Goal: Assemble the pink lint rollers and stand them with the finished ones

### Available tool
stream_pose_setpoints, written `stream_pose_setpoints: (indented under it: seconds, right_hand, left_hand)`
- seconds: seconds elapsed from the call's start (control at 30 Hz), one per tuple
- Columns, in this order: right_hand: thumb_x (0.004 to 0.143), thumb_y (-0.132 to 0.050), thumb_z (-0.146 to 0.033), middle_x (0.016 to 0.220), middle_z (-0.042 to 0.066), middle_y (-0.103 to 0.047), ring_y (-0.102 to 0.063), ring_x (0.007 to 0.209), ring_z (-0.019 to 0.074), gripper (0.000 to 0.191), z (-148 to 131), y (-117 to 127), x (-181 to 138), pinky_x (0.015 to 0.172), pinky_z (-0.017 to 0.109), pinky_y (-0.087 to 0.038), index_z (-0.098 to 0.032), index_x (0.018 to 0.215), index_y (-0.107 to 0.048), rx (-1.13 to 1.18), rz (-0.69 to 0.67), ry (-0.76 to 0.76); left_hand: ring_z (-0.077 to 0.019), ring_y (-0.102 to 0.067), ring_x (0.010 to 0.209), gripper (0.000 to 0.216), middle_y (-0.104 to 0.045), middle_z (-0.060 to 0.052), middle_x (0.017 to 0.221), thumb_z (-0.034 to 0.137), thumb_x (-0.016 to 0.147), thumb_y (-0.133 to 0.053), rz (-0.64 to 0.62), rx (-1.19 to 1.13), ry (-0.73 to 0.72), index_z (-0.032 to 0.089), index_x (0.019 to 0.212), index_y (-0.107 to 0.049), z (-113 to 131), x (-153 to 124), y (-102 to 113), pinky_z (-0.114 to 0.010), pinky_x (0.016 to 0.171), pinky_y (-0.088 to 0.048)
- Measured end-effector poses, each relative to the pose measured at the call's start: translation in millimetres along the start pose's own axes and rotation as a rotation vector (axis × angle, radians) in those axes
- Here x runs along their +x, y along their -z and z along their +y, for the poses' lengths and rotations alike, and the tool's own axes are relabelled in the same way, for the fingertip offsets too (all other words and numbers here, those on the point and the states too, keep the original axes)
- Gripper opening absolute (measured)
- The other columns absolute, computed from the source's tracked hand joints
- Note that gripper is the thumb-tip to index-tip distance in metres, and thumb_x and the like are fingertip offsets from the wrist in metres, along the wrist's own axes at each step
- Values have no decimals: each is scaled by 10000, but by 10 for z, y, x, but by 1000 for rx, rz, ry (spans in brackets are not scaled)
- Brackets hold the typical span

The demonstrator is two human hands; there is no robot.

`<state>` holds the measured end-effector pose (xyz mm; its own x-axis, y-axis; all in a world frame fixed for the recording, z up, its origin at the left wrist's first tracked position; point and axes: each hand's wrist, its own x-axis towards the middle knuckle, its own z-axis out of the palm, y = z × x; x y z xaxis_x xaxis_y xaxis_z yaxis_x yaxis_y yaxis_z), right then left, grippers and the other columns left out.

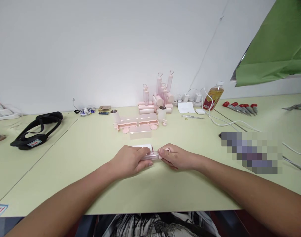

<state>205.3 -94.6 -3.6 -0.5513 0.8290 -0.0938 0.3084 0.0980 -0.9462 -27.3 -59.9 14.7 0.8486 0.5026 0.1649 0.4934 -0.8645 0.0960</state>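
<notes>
My left hand (pixel 130 159) is wrapped round a clear pinkish tube (pixel 151 156), which lies level just above the table. At the tube's right end, my right hand (pixel 176 156) pinches its pink cap (pixel 167 150), mostly hidden by the fingers. Just behind the tube a white piece (pixel 143 145) shows in part. Farther back lie pink trays (pixel 127 125), a translucent cover (pixel 140 133) and pink discs (pixel 125 130). Two whitish cylinders with shiny tops stand at either side, the right cylinder (pixel 161 115) near a small pink part (pixel 164 122).
Against the wall are stacked pink cases (pixel 147 108) and tubes with looped caps (pixel 159 84). To the right stand a drink bottle (pixel 213 96), white cables (pixel 222 124) and red-handled tools (pixel 239 108). A black head strap (pixel 38 131) lies left. A blurred patch (pixel 251 153) hides something.
</notes>
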Motion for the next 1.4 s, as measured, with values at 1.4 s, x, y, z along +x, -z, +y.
stream_pose_setpoints:
  seconds: [1.4]
  right_hand:
    - [872, -237, -744, 448, -45, -403, -390, 397, 94, 657, -61, -84, 28, 418, 231, -343, -190, 586, -442, 65, 108, 71]
  left_hand:
    - [-151, -608, 663, 320, -690, -11, 816, 457, 906, -488, 41, -257, 102, 221, 1086, -608, 105, 13, 144, -238, 586, -400]
